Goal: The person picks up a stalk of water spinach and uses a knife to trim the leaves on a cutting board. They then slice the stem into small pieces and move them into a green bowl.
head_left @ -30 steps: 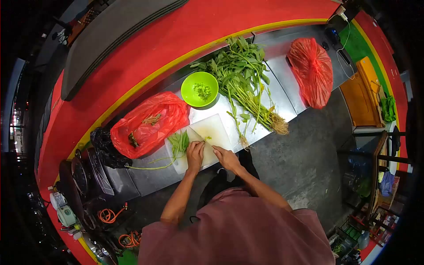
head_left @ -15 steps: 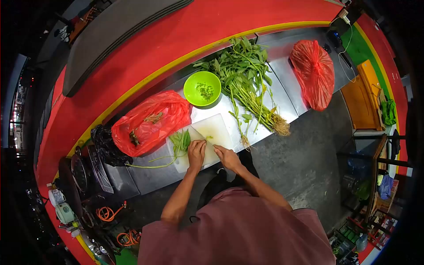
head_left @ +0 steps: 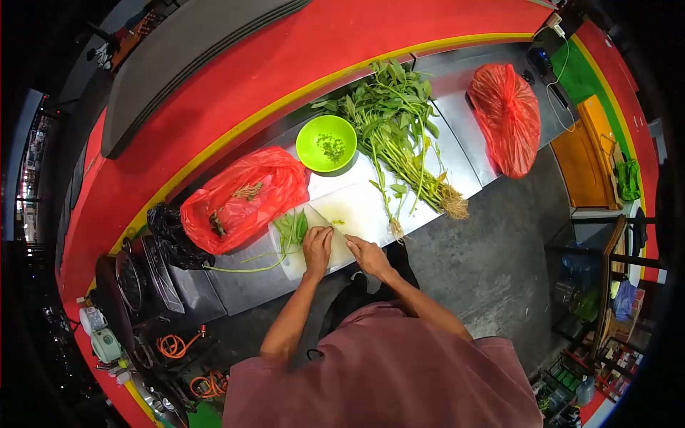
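Two-handed hold near worktop's (head_left: 250,292) front edge
Clamping leafy greens (head_left: 291,230) in left hand (head_left: 317,247), apparently for steadiness; gripping knife (head_left: 330,222) in right hand (head_left: 366,255), angled across cutting board (head_left: 359,214)

1. Greens (head_left: 291,230): held in my left hand (head_left: 317,246), leaves out to the left, long pale stem trailing off the board (head_left: 342,200).
2. Knife (head_left: 322,219): in my right hand (head_left: 366,255), blade slanting up-left.
3. Board: white, flat, angled; few green bits (head_left: 338,222) beside blade.
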A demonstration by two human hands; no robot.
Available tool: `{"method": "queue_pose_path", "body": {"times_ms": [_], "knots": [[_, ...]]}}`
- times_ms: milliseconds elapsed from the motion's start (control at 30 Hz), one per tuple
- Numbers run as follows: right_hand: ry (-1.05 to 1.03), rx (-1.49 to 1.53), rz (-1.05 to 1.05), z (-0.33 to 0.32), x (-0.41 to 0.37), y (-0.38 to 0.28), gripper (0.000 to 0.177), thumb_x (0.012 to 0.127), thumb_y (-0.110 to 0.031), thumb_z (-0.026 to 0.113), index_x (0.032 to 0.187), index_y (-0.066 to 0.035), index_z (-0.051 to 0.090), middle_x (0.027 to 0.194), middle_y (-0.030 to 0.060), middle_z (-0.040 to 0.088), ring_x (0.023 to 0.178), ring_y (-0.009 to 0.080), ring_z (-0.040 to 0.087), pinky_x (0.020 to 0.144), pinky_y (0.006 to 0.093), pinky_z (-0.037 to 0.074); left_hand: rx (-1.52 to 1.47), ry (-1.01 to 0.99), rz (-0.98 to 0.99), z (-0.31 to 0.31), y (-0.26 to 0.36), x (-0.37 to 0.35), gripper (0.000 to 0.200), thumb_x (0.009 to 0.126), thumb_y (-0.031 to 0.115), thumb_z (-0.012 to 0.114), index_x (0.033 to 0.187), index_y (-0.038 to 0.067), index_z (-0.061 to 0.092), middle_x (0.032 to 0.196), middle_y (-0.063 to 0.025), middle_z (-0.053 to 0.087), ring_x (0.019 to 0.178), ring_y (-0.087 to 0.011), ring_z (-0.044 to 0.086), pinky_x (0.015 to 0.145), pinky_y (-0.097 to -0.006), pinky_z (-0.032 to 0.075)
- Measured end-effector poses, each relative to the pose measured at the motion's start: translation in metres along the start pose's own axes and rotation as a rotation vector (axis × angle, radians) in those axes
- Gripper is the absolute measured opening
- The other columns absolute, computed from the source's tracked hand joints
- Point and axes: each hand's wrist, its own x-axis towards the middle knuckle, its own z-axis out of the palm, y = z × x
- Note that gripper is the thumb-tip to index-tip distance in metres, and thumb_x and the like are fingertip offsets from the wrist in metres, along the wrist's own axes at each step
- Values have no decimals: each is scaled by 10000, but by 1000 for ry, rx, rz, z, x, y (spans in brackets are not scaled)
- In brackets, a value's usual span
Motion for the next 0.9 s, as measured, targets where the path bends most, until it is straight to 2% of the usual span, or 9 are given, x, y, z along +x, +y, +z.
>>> {"method": "queue_pose_path", "body": {"times_ms": [67, 267, 367, 433, 533, 767, 833, 900], "knots": [[-129, 78, 149, -13, -6, -12, 463, 1063, -424, 481, 1360, -103, 635, 1031, 259, 717, 986, 451, 689, 884, 479, 527, -52, 45, -50, 2, 1, 0, 124, 894, 43, 706, 1010, 9, 734, 908, -135, 661, 889, -325, 632, 811, -428, 496], [-65, 52, 78, -8, -11, 2, 438, 1064, -428, 479, 1372, -160, 636, 1058, 247, 720, 1021, 446, 683, 900, 485, 525, -52, -4, -53, 2, -3, 0, 113, 889, 22, 712, 995, -7, 739, 927, -146, 665, 891, -318, 643, 801, -399, 508], [-104, -8, 152, -12, -8, -12, 436, 1064, -423, 480, 1368, -154, 640, 1061, 247, 720, 1023, 451, 680, 900, 492, 525, -53, 9, -32, 2, -5, -4, 126, 883, 33, 707, 999, -4, 738, 903, -135, 648, 882, -329, 623, 793, -431, 496], [-23, 5, 39, -6, -5, -9, 401, 1061, -397, 483, 1325, -148, 653, 1008, 240, 719, 949, 471, 680, 848, 524, 528, -13, -8, 0, 1, -6, -4, 147, 879, 11, 713, 1023, -7, 738, 919, -138, 655, 878, -315, 627, 794, -398, 499], [-101, 38, 112, -10, -4, -8, 439, 1059, -423, 487, 1358, -145, 649, 1071, 253, 714, 1032, 453, 678, 906, 493, 525, -11, 3, -28, 0, -2, -2, 152, 882, 18, 713, 1030, -6, 737, 920, -137, 658, 885, -321, 627, 802, -402, 496], [-75, 41, 90, -7, -13, 5, 438, 1060, -422, 490, 1364, -147, 643, 1051, 253, 717, 1006, 451, 687, 903, 480, 529, -28, 25, -39, -1, 1, -2, 149, 882, 13, 708, 1027, -5, 736, 917, -142, 662, 883, -326, 628, 802, -405, 494], [-36, 14, 63, -5, -11, 0, 401, 1062, -427, 474, 1325, -184, 656, 991, 252, 718, 950, 480, 679, 842, 547, 524, -42, 5, -34, -1, 0, -2, 148, 882, 11, 710, 1027, -4, 737, 904, -139, 654, 880, -318, 626, 795, -403, 494], [-38, 12, 62, -1, -5, -2, 403, 1062, -427, 477, 1323, -178, 657, 980, 248, 720, 943, 474, 682, 841, 545, 525, -30, 16, -25, -2, 2, -3, 151, 882, 9, 711, 1030, -2, 737, 898, -138, 650, 878, -314, 624, 791, -403, 495]]}}
